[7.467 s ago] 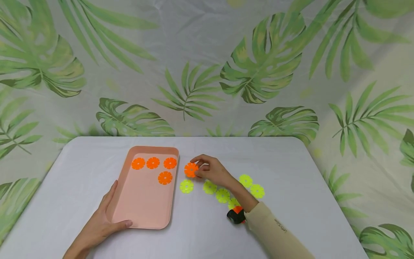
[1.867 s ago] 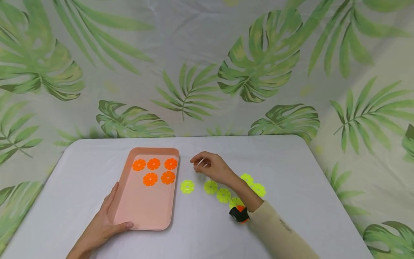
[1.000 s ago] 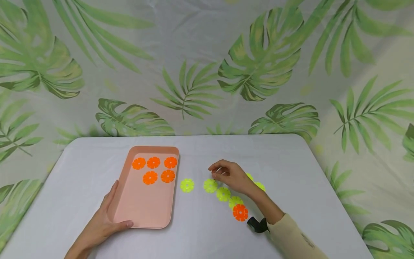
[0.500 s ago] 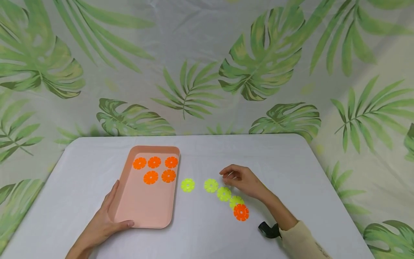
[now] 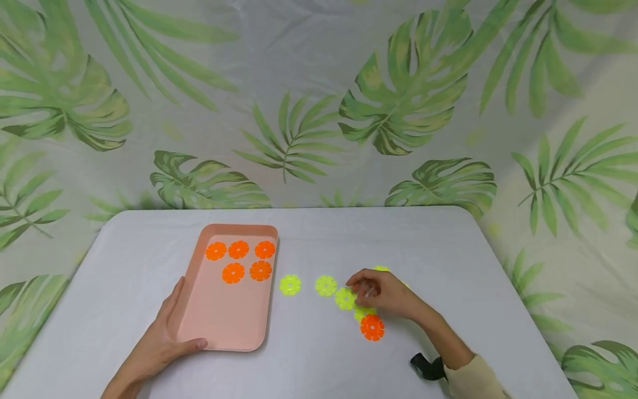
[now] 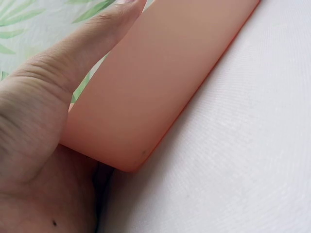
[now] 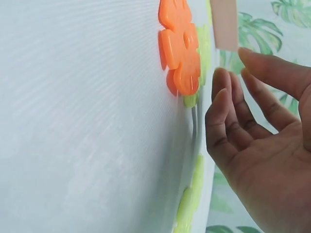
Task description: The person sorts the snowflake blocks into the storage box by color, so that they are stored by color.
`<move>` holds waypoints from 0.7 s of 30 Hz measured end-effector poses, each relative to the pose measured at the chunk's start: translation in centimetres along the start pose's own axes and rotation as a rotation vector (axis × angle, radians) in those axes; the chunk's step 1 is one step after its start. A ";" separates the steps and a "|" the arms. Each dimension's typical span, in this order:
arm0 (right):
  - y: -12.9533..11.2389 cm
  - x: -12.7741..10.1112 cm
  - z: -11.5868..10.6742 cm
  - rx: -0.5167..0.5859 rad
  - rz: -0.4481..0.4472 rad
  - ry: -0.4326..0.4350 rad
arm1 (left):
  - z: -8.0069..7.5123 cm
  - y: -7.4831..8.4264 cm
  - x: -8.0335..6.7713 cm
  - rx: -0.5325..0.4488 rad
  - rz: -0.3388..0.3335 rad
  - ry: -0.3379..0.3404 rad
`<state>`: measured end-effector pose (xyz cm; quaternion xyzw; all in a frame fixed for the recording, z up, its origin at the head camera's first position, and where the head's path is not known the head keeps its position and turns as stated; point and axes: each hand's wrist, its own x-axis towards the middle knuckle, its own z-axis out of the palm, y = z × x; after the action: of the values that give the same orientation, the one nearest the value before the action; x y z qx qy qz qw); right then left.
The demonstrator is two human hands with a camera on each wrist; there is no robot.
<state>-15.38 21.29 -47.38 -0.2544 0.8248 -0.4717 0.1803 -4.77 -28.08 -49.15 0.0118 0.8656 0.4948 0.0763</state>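
My left hand (image 5: 154,346) holds the near left corner of a shallow pink tray (image 5: 224,327), its thumb at the near rim and fingers along the left side. Inside the tray lie several orange slotted discs (image 5: 233,272), flower-shaped, in two rows at the far end. My right hand (image 5: 386,291) hovers over a chain of yellow-green slotted discs (image 5: 345,298), fingers loosely bent with nothing between them. Just below it, an orange disc (image 5: 372,327) overlaps a green one; in the right wrist view this orange piece (image 7: 182,46) looks doubled up, apart from the fingertips.
One green disc (image 5: 290,285) lies alone by the tray's right side. Another green disc (image 5: 381,268) shows behind the right hand. A black camera mount (image 5: 427,367) sits at the right wrist. A leaf-print cloth (image 5: 289,138) hangs behind the white table (image 5: 319,366).
The orange disc that my right hand held now lies in the tray's second row. The right hand then moved right and nearer, over the green discs. My left hand stayed at the tray.
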 end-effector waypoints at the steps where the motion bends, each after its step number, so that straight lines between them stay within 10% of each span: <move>1: 0.0 -0.2 0.0 -0.002 0.012 -0.009 | 0.0 0.0 0.0 -0.003 -0.001 -0.001; 21: 0.2 -3.5 -0.7 -0.072 0.057 -0.100 | 0.0 0.1 0.0 0.011 -0.019 -0.001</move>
<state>-12.98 23.89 -47.07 -0.2605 0.8381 -0.4231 0.2254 -4.73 -28.00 -49.03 0.0042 0.8682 0.4894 0.0815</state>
